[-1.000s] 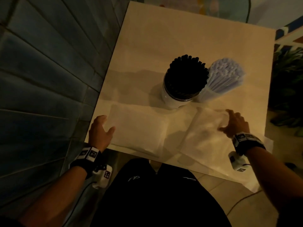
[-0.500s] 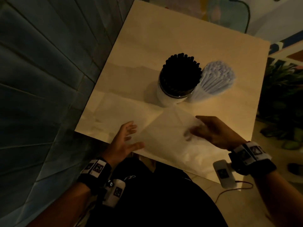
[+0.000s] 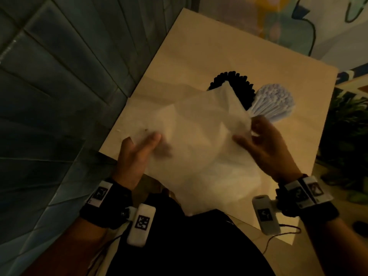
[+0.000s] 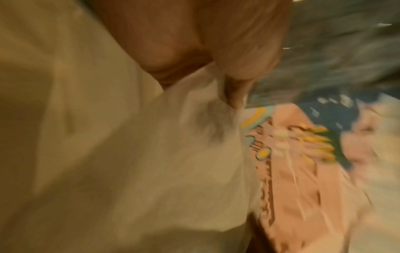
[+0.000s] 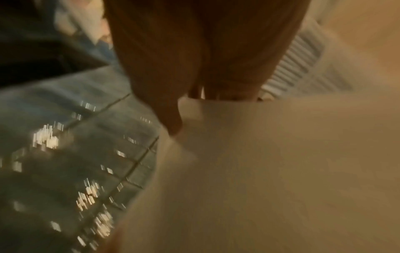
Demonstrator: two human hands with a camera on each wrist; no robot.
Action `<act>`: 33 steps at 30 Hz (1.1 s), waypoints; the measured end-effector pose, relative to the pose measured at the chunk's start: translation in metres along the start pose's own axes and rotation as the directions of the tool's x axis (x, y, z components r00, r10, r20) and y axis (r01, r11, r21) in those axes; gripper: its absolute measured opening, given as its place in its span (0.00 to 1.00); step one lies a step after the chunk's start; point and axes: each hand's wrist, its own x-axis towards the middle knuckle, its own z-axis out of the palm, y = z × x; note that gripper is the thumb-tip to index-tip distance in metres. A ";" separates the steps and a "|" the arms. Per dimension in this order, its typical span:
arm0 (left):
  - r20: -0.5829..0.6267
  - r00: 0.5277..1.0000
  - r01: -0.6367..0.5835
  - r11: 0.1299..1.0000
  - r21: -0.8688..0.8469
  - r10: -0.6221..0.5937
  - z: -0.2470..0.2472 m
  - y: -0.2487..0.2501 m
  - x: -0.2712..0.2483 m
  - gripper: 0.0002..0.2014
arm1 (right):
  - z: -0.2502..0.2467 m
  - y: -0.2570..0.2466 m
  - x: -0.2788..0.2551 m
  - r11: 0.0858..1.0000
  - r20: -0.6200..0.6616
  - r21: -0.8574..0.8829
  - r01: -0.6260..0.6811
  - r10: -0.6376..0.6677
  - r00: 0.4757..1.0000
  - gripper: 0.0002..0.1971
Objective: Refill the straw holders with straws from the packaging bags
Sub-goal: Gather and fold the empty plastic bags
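Note:
I hold a translucent white packaging bag (image 3: 199, 148) up over the near edge of the table (image 3: 219, 46). My left hand (image 3: 159, 144) pinches its left side, thumb on top and fingers showing through from beneath. My right hand (image 3: 247, 133) pinches its right edge. The bag (image 4: 129, 154) fills the blurred left wrist view below my left hand (image 4: 227, 89); the right wrist view shows my right hand (image 5: 194, 102) on the bag (image 5: 281, 171). Behind it stand a holder of black straws (image 3: 239, 82), partly hidden, and a bunch of pale straws (image 3: 272, 100). A second bag (image 3: 147, 108) lies flat on the table.
A dark tiled wall (image 3: 59, 96) runs along the table's left side. A painted wall (image 3: 278, 16) stands behind the table, and plants (image 3: 348, 120) are at the right. My dark-clothed lap (image 3: 189, 246) is under the near edge.
My right hand lifted the right-hand bag off the table and brought it toward the middle. My left hand left the other bag and took hold of the lifted bag's left side.

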 end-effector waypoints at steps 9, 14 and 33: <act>0.473 0.876 -0.340 0.818 0.464 0.096 -0.004 0.022 -0.017 0.17 | 0.065 -0.086 0.031 0.658 0.442 -0.308 0.687 -0.541 0.716 0.26; 0.365 0.922 -0.319 0.788 0.527 0.129 -0.026 0.016 -0.023 0.10 | 0.085 -0.095 0.049 0.619 0.473 -0.204 0.759 -0.616 0.630 0.06; 0.055 0.967 -0.248 0.868 0.430 0.249 -0.067 0.046 -0.016 0.09 | 0.082 -0.060 0.072 0.664 0.488 -0.358 0.657 -0.467 0.738 0.12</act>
